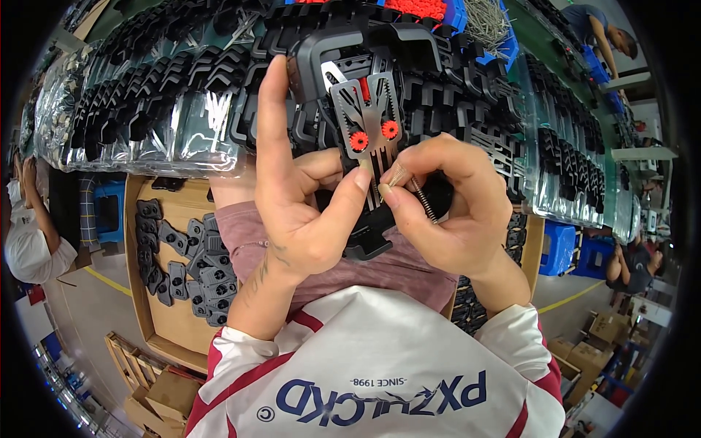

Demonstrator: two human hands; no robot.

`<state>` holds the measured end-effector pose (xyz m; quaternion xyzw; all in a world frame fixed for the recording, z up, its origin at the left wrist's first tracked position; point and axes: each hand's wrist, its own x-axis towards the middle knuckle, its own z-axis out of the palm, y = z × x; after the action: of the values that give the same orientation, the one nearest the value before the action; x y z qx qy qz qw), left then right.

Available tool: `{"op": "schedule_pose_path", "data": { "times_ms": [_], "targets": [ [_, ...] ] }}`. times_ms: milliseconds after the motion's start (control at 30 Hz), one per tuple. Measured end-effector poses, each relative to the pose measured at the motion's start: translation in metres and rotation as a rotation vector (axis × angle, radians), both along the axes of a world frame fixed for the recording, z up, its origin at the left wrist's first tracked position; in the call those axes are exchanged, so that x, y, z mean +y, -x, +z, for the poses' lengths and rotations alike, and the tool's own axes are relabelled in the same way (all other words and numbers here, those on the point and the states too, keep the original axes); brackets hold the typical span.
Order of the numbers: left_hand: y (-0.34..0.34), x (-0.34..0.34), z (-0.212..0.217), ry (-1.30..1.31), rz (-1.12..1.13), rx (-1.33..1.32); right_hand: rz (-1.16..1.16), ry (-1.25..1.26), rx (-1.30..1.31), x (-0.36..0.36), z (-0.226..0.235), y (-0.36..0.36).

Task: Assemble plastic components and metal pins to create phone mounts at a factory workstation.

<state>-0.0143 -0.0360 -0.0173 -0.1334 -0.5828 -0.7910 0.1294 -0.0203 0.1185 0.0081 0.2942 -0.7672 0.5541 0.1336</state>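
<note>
nearest the camera: white shirt (pixel 380 365) with red trim and dark blue print is filling the lower middle, with a mauve lap (pixel 380 266) just above it.
left hand (pixel 299 197): it is coming up from the lower edge, holding the black plastic assembly (pixel 350 51) from its left side; the index finger is stretching straight up along the left edge of the part, and the thumb is pressing across toward the metal plate. fingers are clamped on the assembly.
right hand (pixel 456 212): thumb and forefinger are pinching together on a thin metal spring (pixel 422 198), whose free end is slanting down to the right; the fingertips are touching the lower stem of the plate.
metal plate (pixel 369 120): shiny, cut with slots and toothed edges, it is sitting on the face of the black assembly, carrying two red round knobs (pixel 374 134) and a red strip near its top.
where it is: the assembly is being held up in the air between both hands, above the lap and in front of the counter.
counter (pixel 182 109): it is crowded with rows of black plastic parts, many under clear wrapping.
cardboard box (pixel 157 292): on the left below the counter, it is holding loose dark grey pieces.
blue bin (pixel 456 14): at the top, it is holding red parts.
</note>
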Motion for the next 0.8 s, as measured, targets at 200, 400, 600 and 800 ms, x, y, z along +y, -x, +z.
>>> {"op": "schedule_pose_path", "data": {
  "times_ms": [200,400,600,800],
  "targets": [
    [0.001,0.000,-0.005,0.067,0.048,0.044,0.013,-0.064,-0.010,0.002,0.006,0.001],
    [0.002,0.001,-0.012,0.095,0.093,0.131,0.024,-0.042,0.018,0.002,0.003,0.004],
    [0.001,-0.001,-0.012,0.167,0.099,0.154,0.037,-0.052,0.036,0.003,0.001,0.004],
    [-0.002,-0.001,-0.005,0.093,0.074,0.077,0.019,0.006,-0.025,0.005,0.010,-0.002]
  ]
}}
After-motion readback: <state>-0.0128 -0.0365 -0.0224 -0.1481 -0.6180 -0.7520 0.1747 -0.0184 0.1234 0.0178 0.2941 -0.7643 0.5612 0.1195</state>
